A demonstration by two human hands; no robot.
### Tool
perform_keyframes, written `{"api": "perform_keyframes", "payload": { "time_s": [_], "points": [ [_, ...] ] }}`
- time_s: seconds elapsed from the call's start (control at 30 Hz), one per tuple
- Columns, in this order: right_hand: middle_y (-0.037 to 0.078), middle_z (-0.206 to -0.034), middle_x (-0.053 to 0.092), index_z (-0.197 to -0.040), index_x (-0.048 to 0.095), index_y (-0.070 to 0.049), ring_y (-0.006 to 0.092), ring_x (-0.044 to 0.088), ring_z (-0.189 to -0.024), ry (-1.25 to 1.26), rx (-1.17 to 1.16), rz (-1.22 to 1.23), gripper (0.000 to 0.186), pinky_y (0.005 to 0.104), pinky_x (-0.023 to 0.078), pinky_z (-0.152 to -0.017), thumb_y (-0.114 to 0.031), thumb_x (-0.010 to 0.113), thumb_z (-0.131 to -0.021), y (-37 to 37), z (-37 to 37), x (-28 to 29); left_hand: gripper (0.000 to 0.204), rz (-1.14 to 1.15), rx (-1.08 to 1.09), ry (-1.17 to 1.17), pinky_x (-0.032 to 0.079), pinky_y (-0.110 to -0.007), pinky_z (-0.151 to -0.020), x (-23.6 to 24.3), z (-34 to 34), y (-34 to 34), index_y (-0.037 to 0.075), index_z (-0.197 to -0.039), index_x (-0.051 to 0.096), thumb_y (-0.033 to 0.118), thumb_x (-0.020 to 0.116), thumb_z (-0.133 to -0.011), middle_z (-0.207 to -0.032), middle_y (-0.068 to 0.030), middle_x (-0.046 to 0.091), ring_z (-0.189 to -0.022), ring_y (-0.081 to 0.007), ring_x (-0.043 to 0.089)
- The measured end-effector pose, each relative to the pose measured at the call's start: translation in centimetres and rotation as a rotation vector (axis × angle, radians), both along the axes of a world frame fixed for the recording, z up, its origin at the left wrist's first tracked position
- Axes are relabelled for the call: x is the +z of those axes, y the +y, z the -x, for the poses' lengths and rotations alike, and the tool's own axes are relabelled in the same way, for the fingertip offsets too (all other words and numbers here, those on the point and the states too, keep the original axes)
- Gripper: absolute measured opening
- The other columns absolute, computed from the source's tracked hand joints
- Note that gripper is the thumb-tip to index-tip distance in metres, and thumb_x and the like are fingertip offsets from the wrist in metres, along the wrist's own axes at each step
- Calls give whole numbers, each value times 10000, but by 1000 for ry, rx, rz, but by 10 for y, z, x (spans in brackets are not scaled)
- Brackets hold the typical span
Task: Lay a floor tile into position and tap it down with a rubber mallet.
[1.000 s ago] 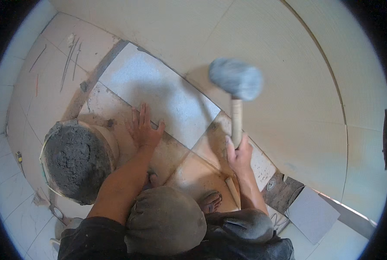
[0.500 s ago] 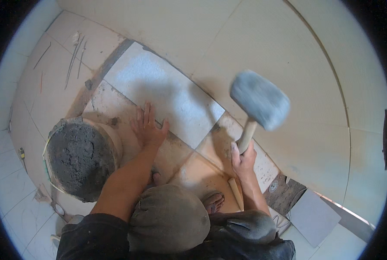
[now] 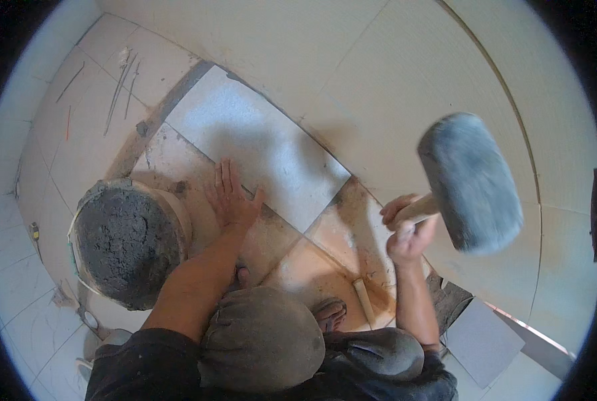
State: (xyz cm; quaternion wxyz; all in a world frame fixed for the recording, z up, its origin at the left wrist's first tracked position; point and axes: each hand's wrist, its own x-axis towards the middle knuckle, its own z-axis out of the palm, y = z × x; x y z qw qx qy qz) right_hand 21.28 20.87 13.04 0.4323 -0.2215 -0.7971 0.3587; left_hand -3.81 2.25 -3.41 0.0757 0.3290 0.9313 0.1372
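My right hand (image 3: 410, 230) grips the wooden handle of a rubber mallet (image 3: 471, 184), whose large grey head is raised off to the right. Spread flat, my left hand (image 3: 231, 199) presses on a dusty floor tile (image 3: 198, 157), its fingertips close to the edge of a large whitish tile (image 3: 258, 144). That whitish tile lies along the foot of the wall. Just left of my left forearm stands a bucket (image 3: 186, 220) filled with dark grey mortar (image 3: 124, 240).
A short wooden-handled tool (image 3: 363, 301) lies on the floor between my foot and right forearm. Thin rods (image 3: 119, 90) are at the far left, a tape measure (image 3: 35, 231) at the left. A loose grey tile (image 3: 482, 342) rests at lower right. The wall (image 3: 405, 80) borders the far side.
The mallet has swung to the right and its head has tilted over. My right hand has moved right with it, while my left hand stays flat in its place.
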Motion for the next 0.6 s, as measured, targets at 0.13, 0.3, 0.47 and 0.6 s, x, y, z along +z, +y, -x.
{"api": "perform_keyframes", "payload": {
  "time_s": [0.13, 0.3, 0.47, 0.6],
  "points": [
    [86, -745, 506, -979, 494, -12, 161, 517, -578, -81, 110, -122, 331, 295, 475, -506, -336, 541, -1031, 1, 27, 27, 969, 21, 37, -16, 39, -579, -1221, 2, 2, -3, 125, -1605, 173, 615, 564, -867, -1684, -36, 132, -1556, -219, 70],
    [205, -716, 577, -1072, 516, -5, 242, 589, -565, -574, 15, 121, 255, 377, 489, -530, -244, 572, -1003, -16, 12, -77, 950, 101, -49, 48, 61, -586, -1215, 8, -6, 16, 117, -1592, 237, 636, 552, -862, -1684, -39, 136, -1549, -225, 106],
    [226, -814, 677, -1157, 543, 1, 350, 695, -706, -807, -64, 453, 298, 454, 523, -632, -247, 583, -998, -28, 30, -32, 925, 136, -15, 23, 86, -602, -1208, 12, 2, 5, 117, -1582, 274, 640, 543, -868, -1681, -43, 149, -1545, -230, 126],
    [133, -735, 635, -1131, 520, 1, 258, 586, -552, -183, 54, 207, 247, 387, 479, -523, -205, 564, -1002, -22, 31, -20, 925, 107, -2, 29, 86, -604, -1207, 11, 2, 2, 109, -1576, 285, 641, 545, -865, -1677, -45, 167, -1545, -229, 124]
  ]
}}
